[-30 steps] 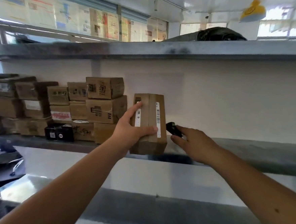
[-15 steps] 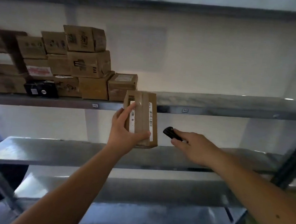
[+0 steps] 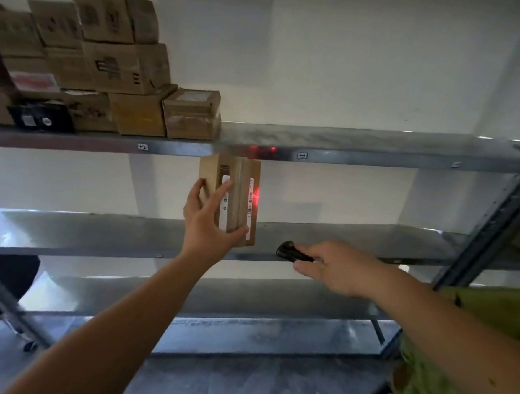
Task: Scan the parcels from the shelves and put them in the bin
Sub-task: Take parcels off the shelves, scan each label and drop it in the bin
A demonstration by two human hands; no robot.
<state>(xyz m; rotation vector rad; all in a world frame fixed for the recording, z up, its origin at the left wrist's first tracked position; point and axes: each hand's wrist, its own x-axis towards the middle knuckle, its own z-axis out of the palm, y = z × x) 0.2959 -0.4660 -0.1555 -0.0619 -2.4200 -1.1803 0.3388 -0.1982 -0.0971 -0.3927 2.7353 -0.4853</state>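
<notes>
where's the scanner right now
In the head view, right of centre: the right hand grips the black scanner, low and right of the parcel held up by the left hand.

Brown parcel (image 3: pixel 237 195), white barcode labels (image 3: pixel 249 208), black scanner (image 3: pixel 291 252).

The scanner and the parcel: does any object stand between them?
No. In the head view, only open air separates the scanner from the parcel; its red light reaches the barcode label.

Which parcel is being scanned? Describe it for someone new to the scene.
Find the metal shelf carrying stacked cartons. Just below its front edge, the left hand holds a slim upright cardboard parcel. Unlike the shelved cartons, it shows a red scanner glow on its barcode strip.
</notes>
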